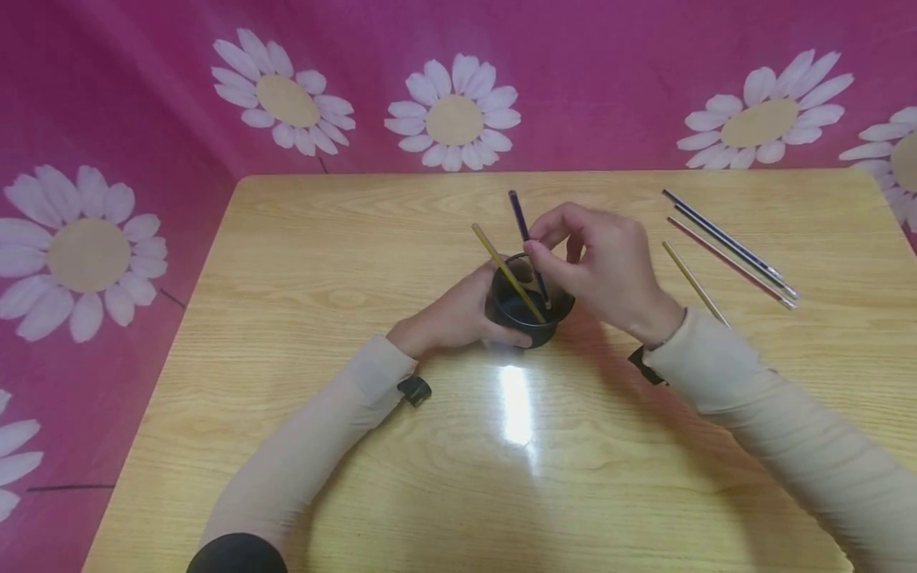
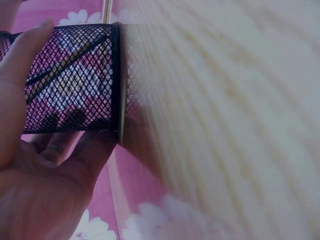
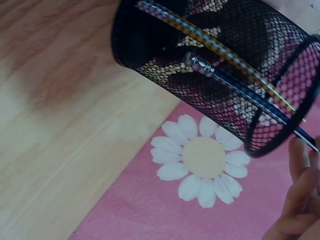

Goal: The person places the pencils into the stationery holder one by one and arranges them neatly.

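Right hand [image 1: 605, 255] pinching a dark pencil [image 1: 517, 211], its eraser end down inside the black mesh cup [image 2: 92, 100]
Left hand [image 1: 466, 312] curled round the cup, which stands upright on the wooden table [image 1: 358, 239]; yellow pencil [image 1: 494, 248] leaning inside, top above the rim; to the right, two dark pencils [image 1: 722, 232], one red pencil [image 1: 731, 263] and another yellow pencil [image 1: 695, 282] lie on the tabletop
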The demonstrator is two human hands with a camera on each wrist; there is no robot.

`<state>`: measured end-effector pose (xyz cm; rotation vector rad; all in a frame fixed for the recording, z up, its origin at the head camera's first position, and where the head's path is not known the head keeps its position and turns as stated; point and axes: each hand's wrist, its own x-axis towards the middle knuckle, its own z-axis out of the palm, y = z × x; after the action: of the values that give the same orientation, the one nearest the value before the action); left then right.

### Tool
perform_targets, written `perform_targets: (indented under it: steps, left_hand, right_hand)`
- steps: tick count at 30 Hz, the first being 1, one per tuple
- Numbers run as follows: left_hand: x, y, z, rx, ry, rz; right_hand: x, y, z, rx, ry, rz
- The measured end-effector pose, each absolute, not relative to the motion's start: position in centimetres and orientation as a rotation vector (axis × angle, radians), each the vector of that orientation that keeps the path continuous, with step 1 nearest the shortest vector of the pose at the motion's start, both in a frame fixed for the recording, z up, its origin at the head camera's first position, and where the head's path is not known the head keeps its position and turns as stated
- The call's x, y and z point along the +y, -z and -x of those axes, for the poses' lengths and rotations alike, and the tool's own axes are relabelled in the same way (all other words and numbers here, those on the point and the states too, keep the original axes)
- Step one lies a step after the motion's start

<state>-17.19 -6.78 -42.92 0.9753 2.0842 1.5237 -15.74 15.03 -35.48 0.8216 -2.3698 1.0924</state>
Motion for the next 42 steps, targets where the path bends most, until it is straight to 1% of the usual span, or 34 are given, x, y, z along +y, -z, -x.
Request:
perform_targets:
  steps: [19, 42]
  left_hand:
    - [-7.0, 43.0, 17.2, 2.043, -1.537, -0.943]
    - [-7.0, 43.2, 17.3, 2.014, -1.549, -0.949]
  right_hand:
    - [14.1, 36.8, 15.9, -2.549, -0.955, -0.833]
    - [13.4, 36.9, 15.8, -2.648, -0.920, -0.762]
